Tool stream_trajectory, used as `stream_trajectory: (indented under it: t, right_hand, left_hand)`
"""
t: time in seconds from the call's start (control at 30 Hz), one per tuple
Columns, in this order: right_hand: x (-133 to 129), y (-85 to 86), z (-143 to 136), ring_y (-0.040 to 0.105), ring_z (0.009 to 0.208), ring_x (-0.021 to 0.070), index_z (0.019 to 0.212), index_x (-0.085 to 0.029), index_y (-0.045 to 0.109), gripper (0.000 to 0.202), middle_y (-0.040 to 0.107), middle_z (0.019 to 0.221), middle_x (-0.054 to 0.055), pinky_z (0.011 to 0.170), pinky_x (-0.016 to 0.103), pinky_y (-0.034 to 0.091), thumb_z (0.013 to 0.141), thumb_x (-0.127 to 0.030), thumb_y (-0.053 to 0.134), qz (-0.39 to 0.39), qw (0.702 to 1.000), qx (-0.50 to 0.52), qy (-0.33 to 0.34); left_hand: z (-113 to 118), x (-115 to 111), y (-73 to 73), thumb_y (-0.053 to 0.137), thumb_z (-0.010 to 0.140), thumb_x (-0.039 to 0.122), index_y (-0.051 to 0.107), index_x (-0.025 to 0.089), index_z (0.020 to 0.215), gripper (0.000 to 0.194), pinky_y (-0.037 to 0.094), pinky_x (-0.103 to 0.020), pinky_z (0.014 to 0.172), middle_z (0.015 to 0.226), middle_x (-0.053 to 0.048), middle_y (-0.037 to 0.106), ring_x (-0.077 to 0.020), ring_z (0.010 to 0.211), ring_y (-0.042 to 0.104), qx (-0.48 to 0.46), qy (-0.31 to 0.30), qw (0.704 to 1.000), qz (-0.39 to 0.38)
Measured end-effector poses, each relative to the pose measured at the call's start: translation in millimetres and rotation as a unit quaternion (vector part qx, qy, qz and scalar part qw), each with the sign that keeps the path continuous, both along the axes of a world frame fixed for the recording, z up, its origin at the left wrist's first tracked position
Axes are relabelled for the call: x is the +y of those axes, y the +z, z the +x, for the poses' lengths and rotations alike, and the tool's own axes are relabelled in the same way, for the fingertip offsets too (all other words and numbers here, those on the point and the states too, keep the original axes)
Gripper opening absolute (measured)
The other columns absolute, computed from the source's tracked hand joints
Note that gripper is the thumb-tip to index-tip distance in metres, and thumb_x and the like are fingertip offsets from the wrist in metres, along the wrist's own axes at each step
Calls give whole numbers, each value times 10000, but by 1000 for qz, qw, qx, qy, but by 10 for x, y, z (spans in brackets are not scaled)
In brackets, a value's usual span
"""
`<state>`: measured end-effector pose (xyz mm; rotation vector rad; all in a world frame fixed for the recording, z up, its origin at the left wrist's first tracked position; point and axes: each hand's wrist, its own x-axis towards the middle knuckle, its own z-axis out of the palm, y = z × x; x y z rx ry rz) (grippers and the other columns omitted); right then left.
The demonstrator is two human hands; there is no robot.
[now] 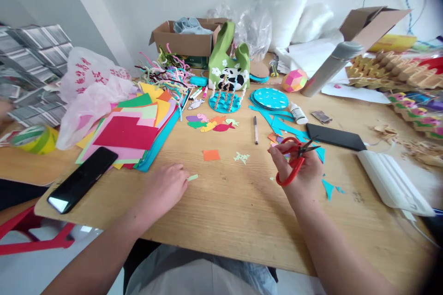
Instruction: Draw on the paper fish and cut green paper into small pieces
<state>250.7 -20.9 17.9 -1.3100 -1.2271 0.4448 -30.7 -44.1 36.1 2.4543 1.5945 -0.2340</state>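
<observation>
My right hand (308,173) is closed around red-handled scissors (296,161), their dark blades parted and pointing right. My left hand (166,184) rests low over the table, its fingers pinched on a narrow pale green paper strip (193,177). Right of that strip lie an orange paper rectangle (211,155) and a small heap of pale green paper bits (241,157). Farther back are several coloured paper fish (211,122), and a pen (255,130) lies beside them. Blue paper scraps (328,189) are scattered near my right hand.
Stacked coloured paper (126,132) and a black phone (83,179) lie at left. Behind stand a green panda bag (228,62), blue discs (271,99) and a grey flask (328,69). A glue bottle (298,114), black slab (335,137) and white device (394,184) are at right.
</observation>
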Motion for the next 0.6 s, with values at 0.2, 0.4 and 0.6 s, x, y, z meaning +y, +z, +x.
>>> stream_trajectory:
  t: [0.2,0.4,0.6]
  right_hand:
    - [-2,22,-9,556,692,175,772,-214,537,220,571,719,11,729,371,483,744,-337,718,2,1000,-11,-6]
    - [18,-57,29,560,739,181,774,-211,528,212,563,731,4,775,383,467,746,-308,714,11,1000,-11,-3]
    - [-1,14,19,550,719,169,764,-215,519,200,558,737,2,716,341,460,755,-300,700,9,1000,-3,6]
  left_hand:
    - [-24,-160,-96,438,892,89,675,150,916,246,465,-331,739,878,-91,623,-229,884,588,63,-42,995,67]
    - [-24,-168,-139,467,802,-38,659,118,827,247,464,-337,641,824,-105,594,-245,822,575,117,-118,981,100]
    - [-60,-155,-167,474,794,-46,650,112,843,241,474,-359,645,831,-108,595,-257,820,580,121,-152,972,128]
